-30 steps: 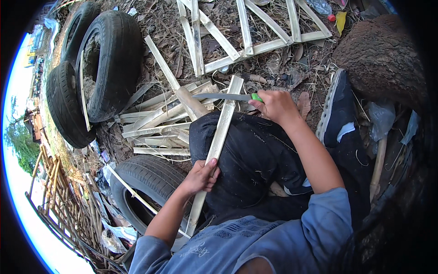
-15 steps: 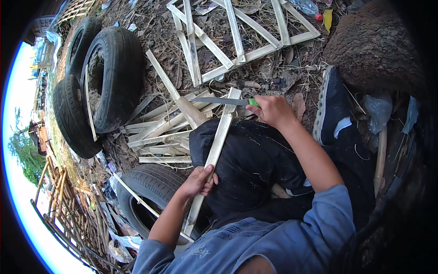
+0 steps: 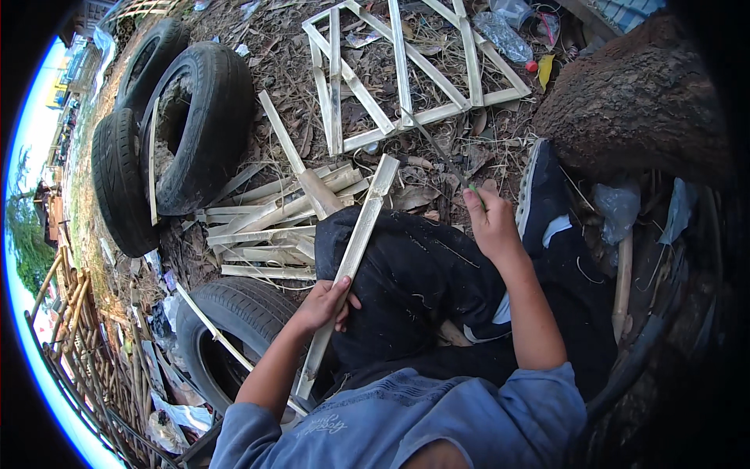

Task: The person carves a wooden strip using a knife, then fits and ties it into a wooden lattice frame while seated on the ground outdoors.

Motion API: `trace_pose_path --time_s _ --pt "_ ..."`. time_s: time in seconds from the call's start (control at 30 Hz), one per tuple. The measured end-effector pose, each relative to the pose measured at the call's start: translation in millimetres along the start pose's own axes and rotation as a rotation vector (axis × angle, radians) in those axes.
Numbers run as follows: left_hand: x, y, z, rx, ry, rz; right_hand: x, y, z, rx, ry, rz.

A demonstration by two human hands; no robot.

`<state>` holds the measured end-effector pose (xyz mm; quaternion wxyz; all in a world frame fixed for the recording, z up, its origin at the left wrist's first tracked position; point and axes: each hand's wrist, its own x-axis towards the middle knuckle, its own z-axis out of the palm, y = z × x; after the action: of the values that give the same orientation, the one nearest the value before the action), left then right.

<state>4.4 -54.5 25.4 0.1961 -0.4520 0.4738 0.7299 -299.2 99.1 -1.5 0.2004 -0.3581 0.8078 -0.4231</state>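
Observation:
My left hand (image 3: 326,303) is closed round the lower part of a split bamboo strip (image 3: 361,230). The strip slants up across my bent knee, its far end free. In my right hand (image 3: 492,221), held above my shin, is a knife (image 3: 441,155) with a green handle, mostly hidden by the fingers. Its blade points up and left, apart from the strip. Past my knee lies a heap of split bamboo pieces (image 3: 269,234). A thicker bamboo piece (image 3: 319,193) rests at the heap's near side.
A frame of joined bamboo strips (image 3: 437,116) lies on the leafy ground ahead. Worn tyres (image 3: 226,117) stand at the left, and another tyre (image 3: 234,301) lies by my left arm. A thick trunk (image 3: 625,109) rises at the right. Bamboo poles (image 3: 86,352) are piled far left.
My right hand has moved right and down with the knife, so the blade has come off the strip and turned upward. My left hand still grips the strip. The whole view has shifted slightly.

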Motion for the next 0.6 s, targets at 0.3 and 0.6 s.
trace_pose_path --time_s 0.3,0.6 --pt "-43 43 51 1.348 0.655 0.047 -135 32 -69 -0.039 0.161 0.339" --pt "-111 57 128 1.002 0.379 0.689 -170 -6 -39 -0.197 0.112 0.112"
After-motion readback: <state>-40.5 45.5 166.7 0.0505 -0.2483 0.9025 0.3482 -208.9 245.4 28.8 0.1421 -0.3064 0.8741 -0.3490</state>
